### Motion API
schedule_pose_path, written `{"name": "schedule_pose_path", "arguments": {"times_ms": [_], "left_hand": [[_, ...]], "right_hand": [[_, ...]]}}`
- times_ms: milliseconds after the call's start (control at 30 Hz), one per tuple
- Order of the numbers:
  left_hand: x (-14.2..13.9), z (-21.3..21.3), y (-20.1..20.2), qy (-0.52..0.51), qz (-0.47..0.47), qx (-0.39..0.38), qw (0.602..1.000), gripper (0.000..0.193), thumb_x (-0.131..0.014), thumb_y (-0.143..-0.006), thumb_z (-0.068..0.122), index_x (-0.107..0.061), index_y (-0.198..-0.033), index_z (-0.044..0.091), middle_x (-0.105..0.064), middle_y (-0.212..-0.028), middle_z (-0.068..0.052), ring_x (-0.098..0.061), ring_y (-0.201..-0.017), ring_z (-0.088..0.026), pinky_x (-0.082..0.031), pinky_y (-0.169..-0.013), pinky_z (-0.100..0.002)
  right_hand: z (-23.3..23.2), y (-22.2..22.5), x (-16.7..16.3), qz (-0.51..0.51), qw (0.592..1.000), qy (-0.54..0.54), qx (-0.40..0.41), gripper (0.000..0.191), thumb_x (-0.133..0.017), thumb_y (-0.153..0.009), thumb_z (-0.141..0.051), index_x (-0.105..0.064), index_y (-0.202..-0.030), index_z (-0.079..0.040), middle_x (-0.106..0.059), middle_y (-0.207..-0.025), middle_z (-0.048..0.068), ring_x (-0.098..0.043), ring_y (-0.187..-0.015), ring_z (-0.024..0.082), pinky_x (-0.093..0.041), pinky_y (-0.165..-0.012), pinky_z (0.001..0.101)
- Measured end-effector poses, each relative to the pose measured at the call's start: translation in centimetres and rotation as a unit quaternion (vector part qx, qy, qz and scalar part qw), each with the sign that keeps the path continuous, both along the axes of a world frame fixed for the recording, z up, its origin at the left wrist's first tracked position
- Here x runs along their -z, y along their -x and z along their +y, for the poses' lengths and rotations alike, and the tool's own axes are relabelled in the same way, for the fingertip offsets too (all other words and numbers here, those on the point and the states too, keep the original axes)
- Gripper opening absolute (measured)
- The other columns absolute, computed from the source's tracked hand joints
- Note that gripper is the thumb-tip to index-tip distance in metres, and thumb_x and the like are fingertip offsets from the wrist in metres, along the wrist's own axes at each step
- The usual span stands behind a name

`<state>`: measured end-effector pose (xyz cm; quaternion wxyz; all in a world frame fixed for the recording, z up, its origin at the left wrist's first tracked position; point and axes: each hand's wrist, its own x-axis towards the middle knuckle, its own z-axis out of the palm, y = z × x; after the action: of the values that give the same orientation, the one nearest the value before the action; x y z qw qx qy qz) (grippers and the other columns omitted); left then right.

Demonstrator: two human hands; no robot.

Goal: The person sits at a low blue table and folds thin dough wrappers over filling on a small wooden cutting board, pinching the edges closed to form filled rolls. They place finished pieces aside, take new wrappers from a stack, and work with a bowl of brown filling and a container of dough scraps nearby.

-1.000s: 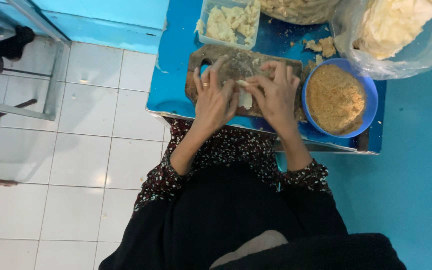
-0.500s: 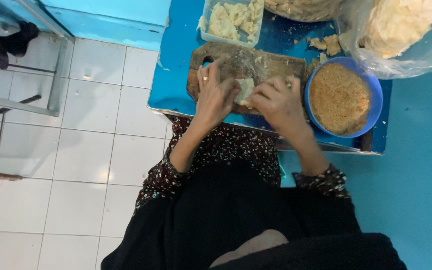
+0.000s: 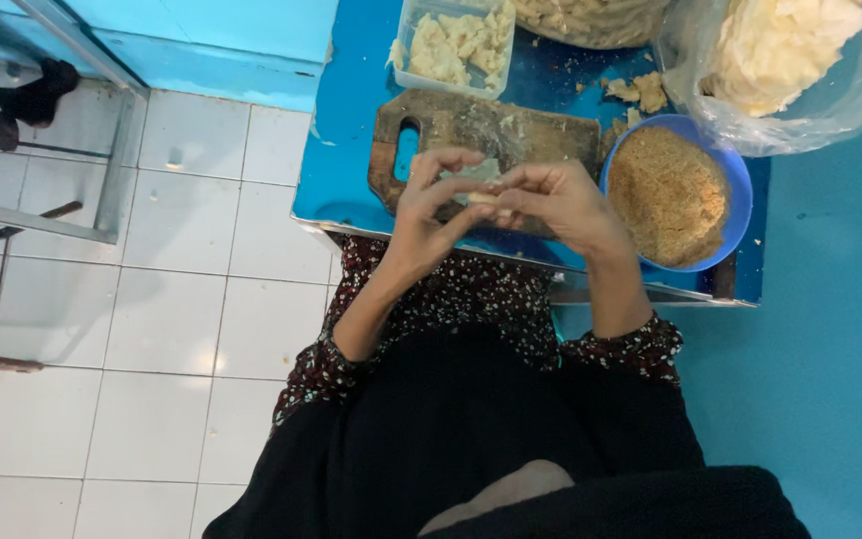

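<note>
My left hand (image 3: 433, 215) and my right hand (image 3: 559, 203) are raised together over the near edge of a worn wooden cutting board (image 3: 496, 135). Between the fingertips of both hands I pinch a small pale piece of dough (image 3: 479, 183). The board lies on a blue table (image 3: 346, 150). Just right of my right hand stands a blue bowl (image 3: 740, 190) filled with brown crumbs (image 3: 668, 195).
A clear tub of pale dough pieces (image 3: 456, 45) stands behind the board. A plastic bag of pale sheets (image 3: 790, 60) sits at the back right. Scraps (image 3: 636, 92) lie between them. White floor tiles (image 3: 202, 299) and a metal frame (image 3: 102, 200) are to the left.
Both hands have lifted off the board and come toward me, bringing the dough piece up between the fingertips. The view has shifted slightly.
</note>
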<state>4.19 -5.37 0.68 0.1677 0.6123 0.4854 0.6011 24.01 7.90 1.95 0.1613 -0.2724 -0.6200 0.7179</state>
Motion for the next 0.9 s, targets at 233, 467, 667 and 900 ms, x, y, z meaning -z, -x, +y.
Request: {"name": "schedule_pose_path", "arguments": {"times_ms": [233,467,667,900], "left_hand": [[-0.2,-1.6,-0.9,-0.003,-0.034,-0.067,0.997,0.023,-0.083,-0.087,0.001,-0.073,-0.107,0.005,-0.067,-0.111,-0.007,-0.068,-0.104,-0.023,-0.057,-0.087,-0.032],[-0.4,-1.9,-1.1,-0.030,-0.024,-0.073,0.997,0.020,-0.079,-0.090,-0.001,-0.069,-0.107,0.000,-0.063,-0.111,-0.013,-0.071,-0.098,-0.022,-0.061,-0.081,-0.031],[0.8,-2.1,0.0,-0.012,-0.031,-0.105,0.994,0.018,-0.081,-0.090,-0.001,-0.070,-0.104,-0.001,-0.068,-0.110,-0.010,-0.072,-0.093,-0.016,-0.061,-0.078,-0.026],[3.0,-1.7,1.6,0.011,-0.325,-0.042,0.945,0.015,-0.074,-0.094,-0.007,-0.074,-0.108,-0.002,-0.066,-0.116,-0.008,-0.067,-0.103,-0.012,-0.058,-0.085,-0.024]], "right_hand": [[-1.6,0.1,-0.2,0.005,0.998,0.029,0.055,0.021,-0.066,-0.100,-0.008,-0.071,-0.115,0.006,-0.077,-0.097,0.013,-0.076,-0.083,0.018,-0.060,-0.071,0.0261],[-2.5,0.9,-0.5,0.012,0.998,-0.051,0.043,0.023,-0.072,-0.096,-0.005,-0.072,-0.118,0.005,-0.077,-0.101,0.012,-0.074,-0.088,0.014,-0.061,-0.075,0.0249],[-2.2,2.8,-1.7,-0.031,0.998,-0.048,-0.010,0.024,-0.070,-0.098,-0.009,-0.073,-0.119,0.002,-0.077,-0.098,0.009,-0.074,-0.088,0.012,-0.060,-0.076,0.0233],[2.0,6.5,-4.9,-0.145,0.939,-0.312,0.009,0.019,-0.071,-0.099,-0.022,-0.076,-0.117,-0.016,-0.077,-0.114,0.002,-0.077,-0.094,0.012,-0.059,-0.081,0.0309]]}}
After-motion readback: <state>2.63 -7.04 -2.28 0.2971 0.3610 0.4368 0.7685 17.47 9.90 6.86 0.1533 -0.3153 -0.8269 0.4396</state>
